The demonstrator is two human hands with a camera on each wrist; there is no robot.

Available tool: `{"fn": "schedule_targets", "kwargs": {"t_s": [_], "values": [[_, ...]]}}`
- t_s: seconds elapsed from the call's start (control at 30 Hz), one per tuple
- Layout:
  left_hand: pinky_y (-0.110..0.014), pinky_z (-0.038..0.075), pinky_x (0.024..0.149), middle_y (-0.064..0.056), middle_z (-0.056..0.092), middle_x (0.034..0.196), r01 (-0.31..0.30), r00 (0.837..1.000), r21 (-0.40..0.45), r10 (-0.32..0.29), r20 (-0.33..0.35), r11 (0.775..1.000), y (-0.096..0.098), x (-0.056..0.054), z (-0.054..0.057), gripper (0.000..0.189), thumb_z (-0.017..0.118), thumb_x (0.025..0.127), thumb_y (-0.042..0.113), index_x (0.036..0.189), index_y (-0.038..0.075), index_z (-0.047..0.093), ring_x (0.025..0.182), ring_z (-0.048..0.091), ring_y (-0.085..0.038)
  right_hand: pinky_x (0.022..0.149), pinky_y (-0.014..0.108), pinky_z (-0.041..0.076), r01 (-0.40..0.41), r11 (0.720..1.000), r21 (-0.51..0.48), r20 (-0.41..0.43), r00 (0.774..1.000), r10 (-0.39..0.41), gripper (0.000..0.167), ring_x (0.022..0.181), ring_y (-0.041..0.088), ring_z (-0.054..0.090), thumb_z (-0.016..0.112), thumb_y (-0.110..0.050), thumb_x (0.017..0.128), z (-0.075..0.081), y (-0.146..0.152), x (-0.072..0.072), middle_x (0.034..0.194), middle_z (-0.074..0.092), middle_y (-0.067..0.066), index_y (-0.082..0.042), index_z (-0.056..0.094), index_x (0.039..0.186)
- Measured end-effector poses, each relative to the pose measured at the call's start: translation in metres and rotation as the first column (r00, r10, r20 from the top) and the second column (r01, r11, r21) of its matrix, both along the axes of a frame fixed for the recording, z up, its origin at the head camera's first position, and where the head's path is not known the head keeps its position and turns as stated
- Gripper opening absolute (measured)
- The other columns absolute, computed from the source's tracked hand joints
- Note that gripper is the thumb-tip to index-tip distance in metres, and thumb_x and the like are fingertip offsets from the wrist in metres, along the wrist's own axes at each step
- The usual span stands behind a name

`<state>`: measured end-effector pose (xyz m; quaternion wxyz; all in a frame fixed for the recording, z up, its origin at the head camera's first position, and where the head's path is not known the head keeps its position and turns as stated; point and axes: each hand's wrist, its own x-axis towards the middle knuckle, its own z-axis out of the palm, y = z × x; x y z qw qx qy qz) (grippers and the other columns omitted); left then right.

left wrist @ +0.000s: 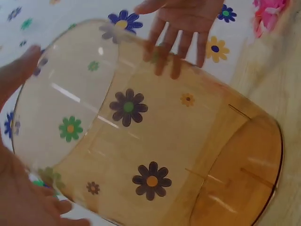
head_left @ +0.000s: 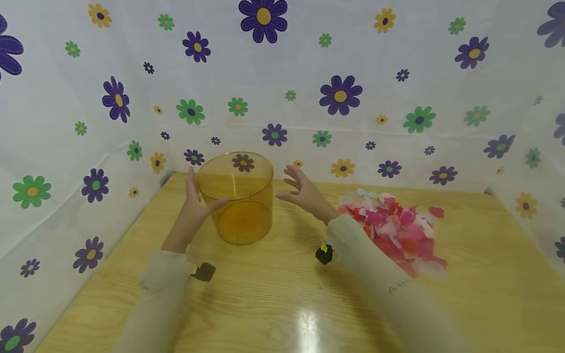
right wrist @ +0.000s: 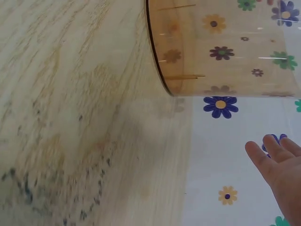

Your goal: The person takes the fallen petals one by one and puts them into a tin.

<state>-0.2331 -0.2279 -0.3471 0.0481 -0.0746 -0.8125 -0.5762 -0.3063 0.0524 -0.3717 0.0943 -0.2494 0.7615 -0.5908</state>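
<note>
A see-through amber container, round and wide-mouthed, stands upright at the back left of the table. My left hand is at its left side, fingers up along the wall and the thumb in front near the rim. On the other side, my right hand hovers with fingers spread, a gap between it and the container. The left wrist view shows the container between my left thumb and fingers, with my right hand beyond it. In the right wrist view, my right hand holds nothing.
A pile of pink, red and white petals lies on the wooden table, right of my right forearm. White cloth with printed flowers walls the back and sides. A small black device hangs at my right wrist.
</note>
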Motion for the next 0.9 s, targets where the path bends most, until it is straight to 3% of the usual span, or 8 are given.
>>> {"fn": "schedule_targets", "kwargs": {"t_s": [0.07, 0.13, 0.27, 0.33, 0.4, 0.53, 0.67, 0.9], "values": [[-0.057, 0.004, 0.114, -0.008, -0.018, 0.157, 0.065, 0.996, 0.042, -0.067, 0.052, 0.997, -0.008, -0.005, -0.003, 0.115, 0.07, 0.082, 0.035, 0.144, 0.031, -0.026, 0.146, -0.008, -0.031, 0.113, 0.049, 0.025, -0.027, 1.0, 0.014, 0.023, 0.999, 0.027, 0.085, 0.143, 0.027, 0.025, 0.066, -0.024, 0.087, -0.004, -0.006, -0.003, 0.158, 0.015, 0.005, -0.019, 0.01, 0.151], [-0.057, 0.006, 0.114, -0.009, -0.016, 0.157, 0.117, 0.989, 0.093, -0.125, 0.076, 0.989, -0.015, -0.009, -0.006, 0.115, 0.071, 0.082, 0.028, 0.144, 0.03, -0.026, 0.146, -0.005, -0.032, 0.113, 0.05, 0.025, -0.057, 0.998, 0.027, 0.03, 0.998, 0.056, 0.094, 0.143, 0.027, 0.024, 0.069, -0.04, 0.081, -0.007, -0.011, -0.004, 0.158, 0.014, 0.004, -0.02, 0.01, 0.151], [-0.059, 0.008, 0.113, -0.011, -0.012, 0.158, 0.178, 0.977, 0.075, -0.186, 0.104, 0.981, -0.028, -0.015, -0.012, 0.114, 0.073, 0.081, 0.024, 0.147, 0.024, -0.02, 0.146, -0.004, -0.034, 0.112, 0.051, 0.025, -0.094, 0.995, 0.037, 0.024, 0.995, 0.093, 0.114, 0.143, 0.028, 0.024, 0.07, -0.063, 0.062, -0.008, -0.02, -0.004, 0.158, 0.014, 0.002, -0.022, 0.011, 0.151], [-0.06, 0.009, 0.113, -0.014, -0.01, 0.158, 0.211, 0.97, 0.048, -0.215, 0.113, 0.976, -0.032, -0.019, -0.016, 0.113, 0.073, 0.08, 0.024, 0.148, 0.02, -0.017, 0.145, -0.003, -0.037, 0.112, 0.05, 0.027, -0.097, 0.994, 0.049, 0.02, 0.995, 0.096, 0.111, 0.143, 0.028, 0.025, 0.07, -0.06, 0.065, -0.008, -0.025, -0.003, 0.158, 0.015, 0.002, -0.023, 0.011, 0.151], [-0.061, 0.011, 0.112, -0.018, -0.006, 0.157, 0.227, 0.967, 0.029, -0.229, 0.114, 0.974, -0.034, -0.021, -0.019, 0.112, 0.073, 0.08, 0.024, 0.149, 0.019, -0.015, 0.145, 0.001, -0.04, 0.111, 0.05, 0.029, -0.089, 0.994, 0.06, 0.016, 0.996, 0.088, 0.1, 0.142, 0.028, 0.026, 0.072, -0.047, 0.074, -0.008, -0.03, -0.002, 0.158, 0.016, 0.003, -0.024, 0.011, 0.151], [-0.059, 0.017, 0.111, -0.02, -0.001, 0.157, 0.21, 0.972, 0.028, -0.211, 0.107, 0.977, -0.03, -0.022, -0.025, 0.109, 0.073, 0.081, 0.022, 0.15, 0.019, -0.011, 0.144, 0.008, -0.041, 0.111, 0.048, 0.03, -0.063, 0.994, 0.089, 0.014, 0.998, 0.062, 0.092, 0.142, 0.028, 0.027, 0.071, -0.027, 0.082, -0.008, -0.034, 0.002, 0.157, 0.019, 0.005, -0.021, 0.01, 0.151], [-0.058, 0.018, 0.111, -0.019, 0.003, 0.157, 0.193, 0.975, 0.037, -0.196, 0.105, 0.98, -0.024, -0.02, -0.028, 0.107, 0.073, 0.08, 0.024, 0.15, 0.019, -0.008, 0.143, 0.011, -0.041, 0.111, 0.047, 0.029, -0.046, 0.993, 0.107, 0.005, 0.999, 0.045, 0.092, 0.141, 0.029, 0.028, 0.07, -0.023, 0.083, -0.007, -0.029, 0.007, 0.157, 0.019, 0.005, -0.018, 0.009, 0.151], [-0.059, 0.019, 0.111, -0.018, 0.004, 0.157, 0.232, 0.968, 0.036, -0.235, 0.094, 0.972, -0.002, -0.013, -0.028, 0.112, 0.076, 0.076, 0.03, 0.15, 0.02, -0.007, 0.143, 0.013, -0.041, 0.11, 0.048, 0.031, -0.008, 0.989, 0.149, -0.032, 0.999, 0.013, 0.093, 0.14, 0.031, 0.03, 0.071, -0.026, 0.082, -0.004, -0.004, 0.025, 0.156, 0.02, 0.006, -0.016, 0.009, 0.151]]}}
